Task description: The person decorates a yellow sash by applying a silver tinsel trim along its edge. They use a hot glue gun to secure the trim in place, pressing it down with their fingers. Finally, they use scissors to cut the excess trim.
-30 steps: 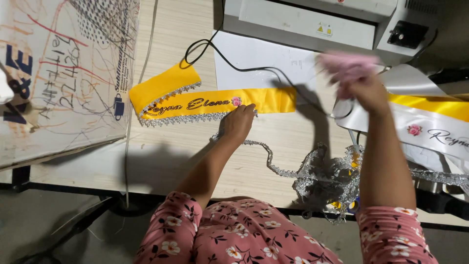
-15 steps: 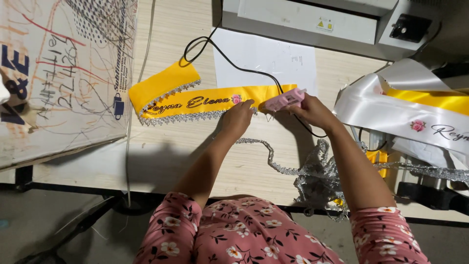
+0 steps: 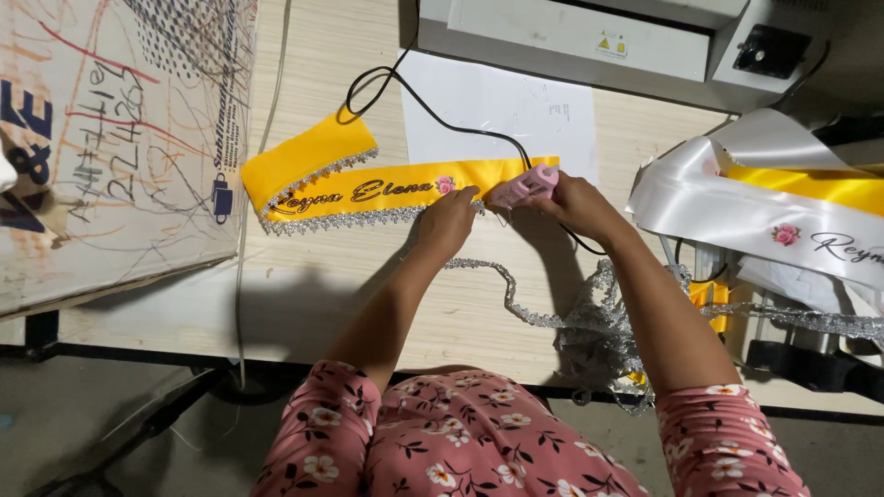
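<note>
A yellow satin sash (image 3: 368, 179) with dark script, a pink rose print and silver beaded trim lies folded on the wooden table (image 3: 331, 294). My left hand (image 3: 447, 221) presses down on the sash's lower edge, on the trim. Right beside it, my right hand (image 3: 575, 202) grips a small pink glue gun (image 3: 523, 186), its tip pointing down at the sash edge. A black cord (image 3: 433, 115) runs from the gun across a white paper sheet (image 3: 502, 106). Loose silver trim (image 3: 543, 308) trails from under my left hand toward the table's near edge.
A grey machine (image 3: 589, 37) stands at the back. White and yellow sashes (image 3: 783, 207) are piled at the right, with a heap of silver trim (image 3: 617, 336) below them. A scribbled cardboard sheet (image 3: 101, 138) covers the left side.
My right hand came down from a raised position at the right, bringing the pink glue gun to the sash edge next to my left hand. My left hand stayed on the sash.
</note>
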